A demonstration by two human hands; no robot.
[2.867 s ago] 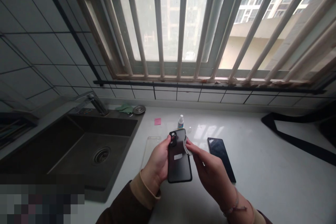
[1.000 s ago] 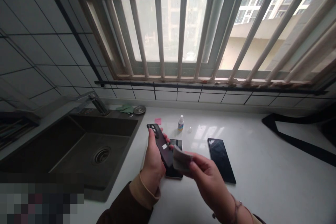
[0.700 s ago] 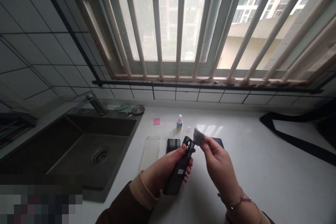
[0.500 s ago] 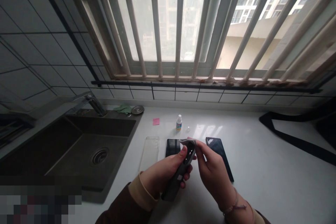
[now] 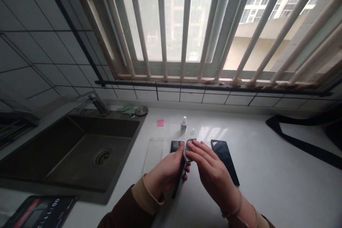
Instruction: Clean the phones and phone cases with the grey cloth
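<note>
My left hand [image 5: 165,172] grips a black phone case [image 5: 178,180], held edge-on above the white counter [image 5: 267,185]. With fingers together, my right hand [image 5: 211,171] presses a small grey-white cloth [image 5: 188,146] against the case's upper end. Under my hands a dark phone [image 5: 175,145] lies on the counter, mostly hidden. A second dark phone [image 5: 224,160] lies flat just right of my right hand. Left of my hands rests a clear phone case [image 5: 154,153].
A small white dropper bottle [image 5: 183,124] and a pink sticky note [image 5: 160,123] sit behind the phones. A dark sink [image 5: 80,149] with a tap [image 5: 93,101] fills the left. A black strap [image 5: 299,139] lies at right. A device with a lit screen [image 5: 40,211] lies bottom left.
I turned the black case from flat-on to edge-on. My right hand brought the cloth from the air down onto the case's upper end.
</note>
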